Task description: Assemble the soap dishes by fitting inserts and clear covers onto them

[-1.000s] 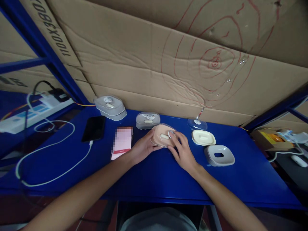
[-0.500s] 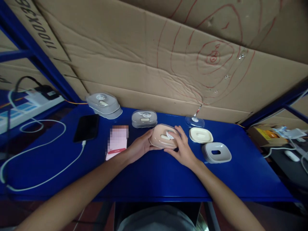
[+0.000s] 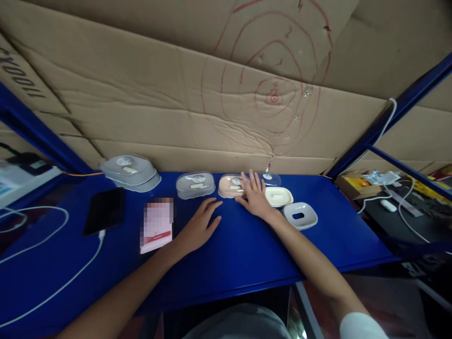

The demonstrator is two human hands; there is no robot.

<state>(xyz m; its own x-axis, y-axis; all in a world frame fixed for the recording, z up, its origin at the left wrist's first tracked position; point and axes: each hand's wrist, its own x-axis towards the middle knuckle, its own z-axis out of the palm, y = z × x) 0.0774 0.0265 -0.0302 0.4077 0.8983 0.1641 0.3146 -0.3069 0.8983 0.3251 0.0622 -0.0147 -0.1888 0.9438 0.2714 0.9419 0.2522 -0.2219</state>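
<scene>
A pink soap box [image 3: 229,185] with a clear lid sits at the back of the blue table [image 3: 247,254], next to a grey lidded box [image 3: 195,184]. My right hand [image 3: 254,197] lies flat with fingers stretched out, touching the pink box's right end. My left hand [image 3: 198,227] rests open on the table in front of the grey box, holding nothing. To the right of my right hand lie a cream tray [image 3: 278,196], a grey base [image 3: 300,215] with an oval hole, and a clear lid [image 3: 269,178].
A stack of grey lidded boxes [image 3: 130,168] stands at the back left. A black phone [image 3: 104,216] with a white cable [image 3: 45,292] and a pink card [image 3: 157,225] lie on the left. Cardboard [image 3: 176,103] walls the back. Another shelf [image 3: 395,202] with clutter is at the right.
Both hands held the pink box near the table's middle; it now stands farther back beside the grey box. My left hand has let go and drawn back. The view has shifted.
</scene>
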